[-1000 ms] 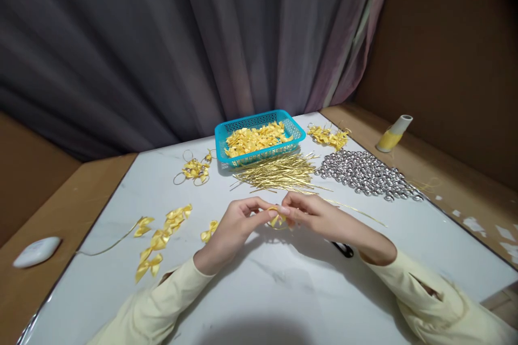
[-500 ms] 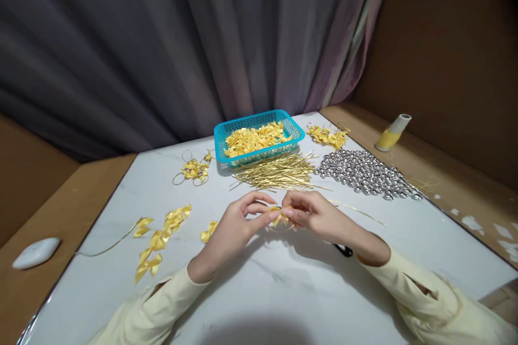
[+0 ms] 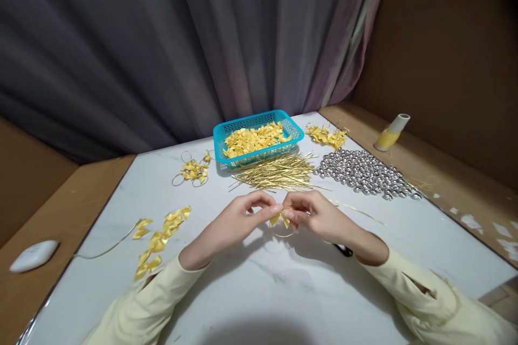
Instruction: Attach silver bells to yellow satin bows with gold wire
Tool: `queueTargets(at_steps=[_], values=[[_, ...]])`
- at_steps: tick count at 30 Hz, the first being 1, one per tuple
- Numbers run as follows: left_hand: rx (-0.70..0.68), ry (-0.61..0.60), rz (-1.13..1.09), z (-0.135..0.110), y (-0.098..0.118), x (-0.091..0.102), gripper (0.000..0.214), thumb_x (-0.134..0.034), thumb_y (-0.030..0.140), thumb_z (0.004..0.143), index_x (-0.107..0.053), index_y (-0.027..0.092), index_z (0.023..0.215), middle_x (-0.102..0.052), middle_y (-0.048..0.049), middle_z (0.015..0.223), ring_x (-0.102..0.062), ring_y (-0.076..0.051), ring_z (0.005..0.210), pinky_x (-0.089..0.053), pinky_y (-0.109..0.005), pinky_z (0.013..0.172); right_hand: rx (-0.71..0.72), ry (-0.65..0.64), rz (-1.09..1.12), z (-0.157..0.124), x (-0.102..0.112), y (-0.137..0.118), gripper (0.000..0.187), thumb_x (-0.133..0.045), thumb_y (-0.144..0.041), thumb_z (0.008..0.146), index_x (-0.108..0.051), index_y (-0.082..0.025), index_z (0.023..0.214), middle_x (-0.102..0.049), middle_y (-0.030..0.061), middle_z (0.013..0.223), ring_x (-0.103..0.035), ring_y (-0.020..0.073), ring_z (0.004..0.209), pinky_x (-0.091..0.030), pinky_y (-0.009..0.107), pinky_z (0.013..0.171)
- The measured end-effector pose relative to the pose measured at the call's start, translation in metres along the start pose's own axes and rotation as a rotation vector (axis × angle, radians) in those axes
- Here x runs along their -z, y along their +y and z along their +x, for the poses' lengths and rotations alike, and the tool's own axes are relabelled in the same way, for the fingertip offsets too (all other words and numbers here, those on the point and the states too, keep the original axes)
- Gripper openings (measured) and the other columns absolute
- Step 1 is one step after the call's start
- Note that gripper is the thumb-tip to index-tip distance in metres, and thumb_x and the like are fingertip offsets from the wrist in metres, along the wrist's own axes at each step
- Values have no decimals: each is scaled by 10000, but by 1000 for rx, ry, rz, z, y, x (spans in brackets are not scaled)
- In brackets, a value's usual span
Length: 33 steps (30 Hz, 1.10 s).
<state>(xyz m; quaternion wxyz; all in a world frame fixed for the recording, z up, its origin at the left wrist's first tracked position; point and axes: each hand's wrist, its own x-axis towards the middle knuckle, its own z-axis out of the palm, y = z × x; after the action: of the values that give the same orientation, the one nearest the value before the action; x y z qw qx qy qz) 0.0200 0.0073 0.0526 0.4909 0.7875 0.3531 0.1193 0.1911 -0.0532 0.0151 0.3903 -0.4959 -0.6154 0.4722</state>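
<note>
My left hand [image 3: 238,221] and my right hand [image 3: 313,214] meet fingertip to fingertip over the middle of the white table [image 3: 259,285]. Between them they pinch a small yellow ribbon bow [image 3: 280,219] with a thin gold wire loop hanging below it. Both hands are closed on it. Just beyond the hands lies a heap of gold wire pieces [image 3: 279,171]. A turquoise basket [image 3: 258,138] full of yellow bows stands behind that.
A pile of silver bells [image 3: 366,173] lies at the right. Loose yellow bows [image 3: 159,240] lie at the left, wired bows [image 3: 193,170] near the basket and more bows [image 3: 327,136] at the back right. A yellow thread spool [image 3: 392,132] and a white object [image 3: 34,255] rest on the wooden ledge.
The left forearm has slid right and now hides the bow that lay beside it. The fingers have worked the bow a little; the wire loop now hangs lower beneath it.
</note>
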Motion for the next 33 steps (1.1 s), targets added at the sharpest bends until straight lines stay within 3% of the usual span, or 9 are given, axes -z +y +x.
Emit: queueTargets(at_steps=[11, 13, 18, 25, 33], values=[[68, -101, 33, 0, 2, 5, 236, -539, 383, 773, -633, 179, 697, -650, 1, 703, -567, -151, 677, -390, -256, 675, -5, 7, 86, 1, 1, 0, 157, -500, -243, 786, -480, -157, 657, -532, -6, 539, -472, 96, 499, -348, 220, 514], [47, -52, 69, -2, 1, 4, 205, -552, 381, 767, -613, 187, 744, -638, 5, 734, -571, -154, 700, -398, -256, 677, -14, 5, 101, 1, 1, -1, 156, -505, -247, 783, -482, -155, 659, -529, -8, 535, -469, 95, 494, -340, 214, 502], [-171, 273, 398, -14, 5, 1, 216, -611, 396, 725, -543, 198, 779, -572, 3, 785, -528, -167, 786, -374, -261, 731, -7, -1, 112, 0, 1, -1, 155, -506, -245, 791, -484, -152, 669, -520, -11, 532, -467, 92, 494, -338, 208, 498], [-4, 65, 423, -18, 13, 3, 290, -453, 434, 832, -639, 214, 806, -587, 33, 599, -459, -106, 514, -308, -211, 499, 13, -18, 106, -1, 0, 0, 154, -504, -233, 804, -485, -153, 673, -521, -13, 541, -467, 89, 494, -326, 202, 486], [18, 29, 265, -16, 13, 5, 261, -502, 399, 808, -658, 190, 804, -600, 28, 529, -433, -85, 444, -313, -179, 447, 13, -36, 119, -2, -1, 2, 170, -500, -259, 816, -487, -153, 684, -510, -20, 539, -438, 79, 483, -302, 196, 476]])
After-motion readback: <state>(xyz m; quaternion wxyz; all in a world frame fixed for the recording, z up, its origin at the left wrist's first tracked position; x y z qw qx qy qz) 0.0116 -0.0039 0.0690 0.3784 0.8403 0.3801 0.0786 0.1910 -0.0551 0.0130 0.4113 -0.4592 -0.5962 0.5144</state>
